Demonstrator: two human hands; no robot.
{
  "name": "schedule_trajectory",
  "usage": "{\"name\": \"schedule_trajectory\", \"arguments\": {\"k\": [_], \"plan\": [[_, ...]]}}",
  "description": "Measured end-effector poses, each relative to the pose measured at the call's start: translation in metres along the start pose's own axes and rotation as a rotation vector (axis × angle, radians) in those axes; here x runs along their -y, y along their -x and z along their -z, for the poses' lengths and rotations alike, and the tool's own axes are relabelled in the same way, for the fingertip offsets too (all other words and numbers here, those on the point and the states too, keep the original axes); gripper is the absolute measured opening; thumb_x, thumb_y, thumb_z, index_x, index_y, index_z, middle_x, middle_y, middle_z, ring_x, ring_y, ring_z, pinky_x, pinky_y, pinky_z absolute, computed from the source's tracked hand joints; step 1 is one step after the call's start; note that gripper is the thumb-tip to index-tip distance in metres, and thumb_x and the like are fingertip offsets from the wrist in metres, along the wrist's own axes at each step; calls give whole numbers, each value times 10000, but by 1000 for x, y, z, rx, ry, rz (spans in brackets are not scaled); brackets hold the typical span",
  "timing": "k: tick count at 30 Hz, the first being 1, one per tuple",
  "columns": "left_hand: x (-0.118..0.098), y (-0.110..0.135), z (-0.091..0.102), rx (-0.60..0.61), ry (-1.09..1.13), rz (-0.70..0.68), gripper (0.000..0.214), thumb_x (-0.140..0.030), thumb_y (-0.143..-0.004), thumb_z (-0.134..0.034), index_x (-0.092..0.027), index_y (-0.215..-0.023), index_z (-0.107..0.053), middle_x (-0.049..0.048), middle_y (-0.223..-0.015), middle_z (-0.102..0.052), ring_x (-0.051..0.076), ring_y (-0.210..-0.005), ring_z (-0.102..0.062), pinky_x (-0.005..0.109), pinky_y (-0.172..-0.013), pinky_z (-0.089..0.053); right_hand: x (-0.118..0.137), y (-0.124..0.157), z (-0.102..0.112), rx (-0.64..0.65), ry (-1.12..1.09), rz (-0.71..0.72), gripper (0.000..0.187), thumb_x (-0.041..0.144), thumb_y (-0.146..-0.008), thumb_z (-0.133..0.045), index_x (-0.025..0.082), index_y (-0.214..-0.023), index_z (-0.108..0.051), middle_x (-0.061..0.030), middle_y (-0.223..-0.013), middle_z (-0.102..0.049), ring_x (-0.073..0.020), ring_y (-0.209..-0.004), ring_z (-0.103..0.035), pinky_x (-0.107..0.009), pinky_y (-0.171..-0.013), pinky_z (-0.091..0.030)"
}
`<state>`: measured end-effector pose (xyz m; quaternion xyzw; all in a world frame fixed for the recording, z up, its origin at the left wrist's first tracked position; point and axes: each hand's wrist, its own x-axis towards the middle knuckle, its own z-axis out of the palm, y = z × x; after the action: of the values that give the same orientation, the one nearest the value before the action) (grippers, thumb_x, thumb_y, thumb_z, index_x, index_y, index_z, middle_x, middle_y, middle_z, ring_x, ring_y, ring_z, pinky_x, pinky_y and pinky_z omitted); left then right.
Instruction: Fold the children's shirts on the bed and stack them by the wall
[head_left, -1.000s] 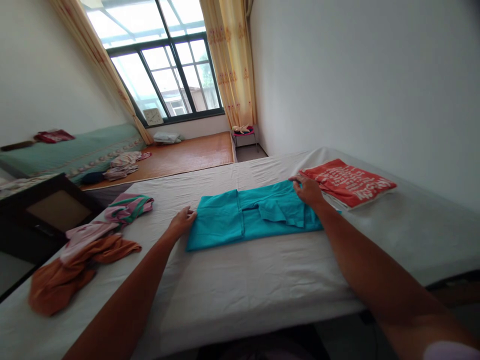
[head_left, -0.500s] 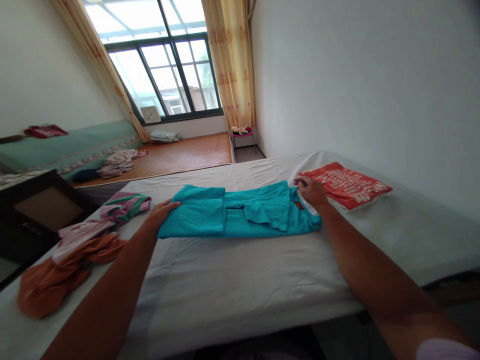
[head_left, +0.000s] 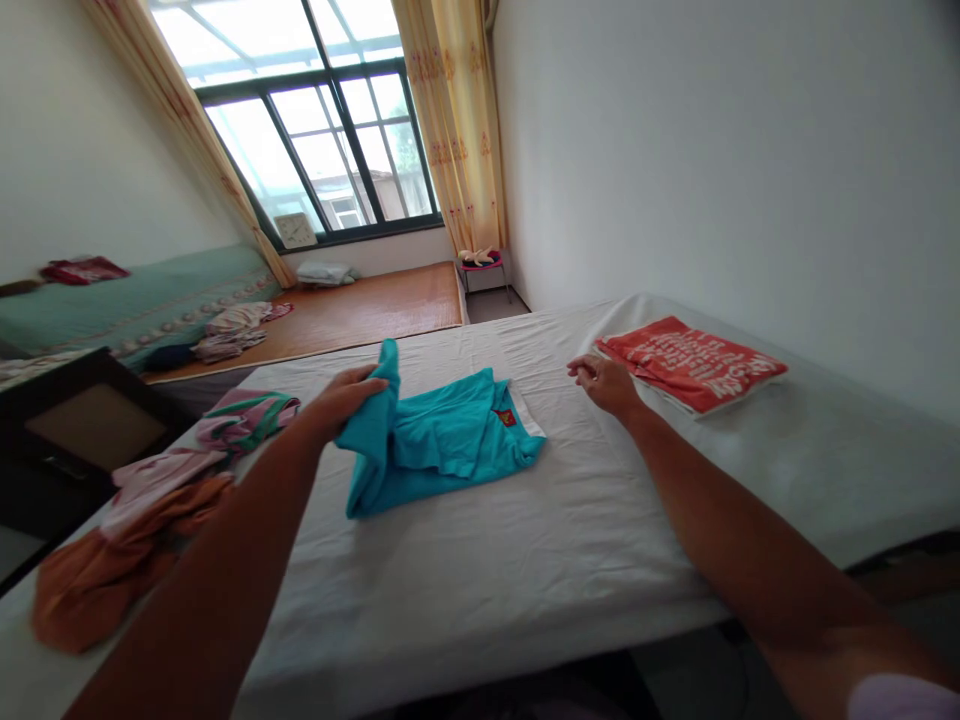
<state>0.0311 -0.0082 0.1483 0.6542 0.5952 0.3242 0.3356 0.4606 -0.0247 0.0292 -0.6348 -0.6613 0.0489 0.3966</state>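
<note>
A turquoise shirt (head_left: 442, 430), partly folded, lies on the white bed sheet (head_left: 480, 590). Its neckline with a red label faces right. My left hand (head_left: 351, 395) grips the shirt's left end and holds that part raised off the bed. Over the sheet, to the right of the collar, my right hand (head_left: 606, 383) hovers with its fingers curled loosely, apart from the shirt. I see nothing in it. Just beyond that hand is a folded red garment (head_left: 694, 365) with white lettering.
Crumpled clothes lie on the left: an orange garment (head_left: 97, 575), a pale pink one (head_left: 161, 485) and a striped one (head_left: 244, 415). A dark cabinet (head_left: 82, 430) stands beside the bed. The wall (head_left: 712, 170) runs along the right; another bed (head_left: 375, 305) lies under the window.
The shirt's left end has been lifted and turned up by my left hand. Its collar end has slid left, away from my right hand, which has let go of it.
</note>
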Motion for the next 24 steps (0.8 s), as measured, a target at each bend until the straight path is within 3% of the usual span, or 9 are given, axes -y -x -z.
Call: {"name": "schedule_trajectory", "arguments": {"k": [2,5,10,14,16,19,21,24], "plan": [[-18,-6,-45,92,-88,-97,535,-322,-632,-634,-108,-1121,-667,38,-834,-703,216,-749,-654,273,-618,-527,-1,2,0,30,24,20,267,225,-856,-468,217,-1012,-685,-7,-895,-747,-156,-774,-696,-256,-720,-522],[-32,-16,-95,106,-236,-144,580,-274,-679,-603,-126,-1240,-618,30,-883,-706,209,-800,-648,255,-660,-508,-4,3,0,80,59,35,265,233,-859,-469,231,-1011,-686,5,-888,-749,-156,-780,-696,-256,-724,-519],[-38,-21,-157,186,-270,-182,573,-194,-744,-559,-102,-1309,-556,76,-1015,-703,205,-874,-645,255,-721,-500,-4,3,-1,175,95,53,266,228,-850,-478,243,-1012,-689,18,-885,-750,-152,-786,-697,-245,-721,-511],[-33,-12,-192,288,-269,-231,579,-245,-787,-588,-91,-1340,-515,92,-945,-695,204,-853,-640,276,-714,-516,-2,5,-3,226,87,81,270,211,-842,-481,245,-1015,-686,24,-893,-749,-151,-807,-696,-238,-720,-507],[-29,-8,-195,364,-161,-248,624,-345,-831,-579,-115,-1394,-443,92,-965,-684,189,-827,-642,275,-681,-531,-2,6,-3,239,84,86,271,205,-848,-475,244,-1017,-683,22,-907,-749,-151,-819,-696,-240,-730,-507],[-20,-8,-174,356,-8,-314,565,-449,-911,-451,-163,-1398,-434,109,-1116,-650,188,-917,-645,290,-713,-551,1,6,-3,208,59,68,266,241,-884,-462,242,-1052,-668,15,-925,-749,-157,-828,-696,-251,-750,-510],[-8,-14,-146,244,-91,-410,490,-436,-944,-364,-166,-1314,-537,113,-1189,-632,209,-1054,-612,337,-861,-526,6,7,-3,157,34,57,273,297,-915,-444,243,-1081,-655,5,-946,-748,-166,-836,-694,-263,-764,-513],[22,-21,-108,138,-415,-522,477,-418,-949,-336,-170,-1255,-604,102,-1313,-583,240,-1250,-492,399,-1090,-350,22,11,-5,56,16,83,318,365,-948,-399,247,-1117,-641,-17,-1009,-735,-187,-899,-675,-293,-812,-512]]}}
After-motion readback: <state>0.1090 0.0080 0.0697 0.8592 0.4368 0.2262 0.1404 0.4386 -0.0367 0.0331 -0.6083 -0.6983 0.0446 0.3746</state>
